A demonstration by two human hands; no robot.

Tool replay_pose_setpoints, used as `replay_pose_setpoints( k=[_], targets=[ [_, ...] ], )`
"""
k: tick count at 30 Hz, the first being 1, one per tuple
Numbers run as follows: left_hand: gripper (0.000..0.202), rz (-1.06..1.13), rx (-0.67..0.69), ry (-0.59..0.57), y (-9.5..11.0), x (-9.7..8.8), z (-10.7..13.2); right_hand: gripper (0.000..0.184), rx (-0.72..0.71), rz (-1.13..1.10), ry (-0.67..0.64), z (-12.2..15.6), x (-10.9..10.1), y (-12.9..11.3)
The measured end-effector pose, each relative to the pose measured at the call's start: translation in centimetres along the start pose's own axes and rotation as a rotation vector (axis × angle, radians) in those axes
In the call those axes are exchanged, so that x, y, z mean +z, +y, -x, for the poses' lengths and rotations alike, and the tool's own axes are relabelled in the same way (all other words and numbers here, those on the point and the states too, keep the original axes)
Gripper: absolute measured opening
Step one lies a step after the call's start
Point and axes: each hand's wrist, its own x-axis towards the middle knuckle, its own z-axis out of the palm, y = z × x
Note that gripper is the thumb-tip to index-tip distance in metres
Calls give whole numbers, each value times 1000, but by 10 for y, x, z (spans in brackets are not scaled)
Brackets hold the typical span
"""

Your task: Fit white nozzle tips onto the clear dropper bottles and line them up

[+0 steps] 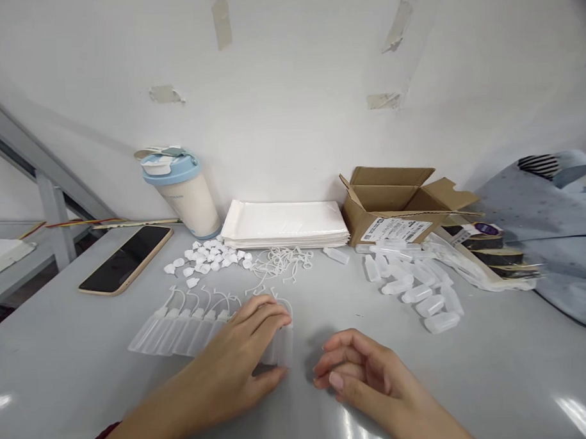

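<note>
Small translucent plastic bottles (174, 331) lie in a slanted row on the grey table, with white loop strings at their necks. My left hand (252, 349) arches over the right end of this row. Its thumb is at the base and its fingertips near the neck of the last bottle (286, 344). Part of the row is hidden beneath that hand. My right hand (361, 380) hovers to the right, fingers loosely curled and thumb apart, with nothing in it. White caps (212, 255) and a tangle of white strings (280, 261) lie behind the row.
Loose bottles (420, 279) are scattered at right, before an open cardboard box (393, 203). A stack of white trays (288, 223) stands against the wall. At left are a phone (126, 260) and a blue-lidded cup (186, 197). Blue cloth (553, 236) lies far right.
</note>
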Motion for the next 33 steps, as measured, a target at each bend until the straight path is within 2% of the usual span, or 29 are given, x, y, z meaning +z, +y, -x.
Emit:
replay_pose_setpoints(
  k=[33],
  targets=[
    [52,-15,16,12,-2,2,1,37,-20,39,28,2,3,-4]
  ],
)
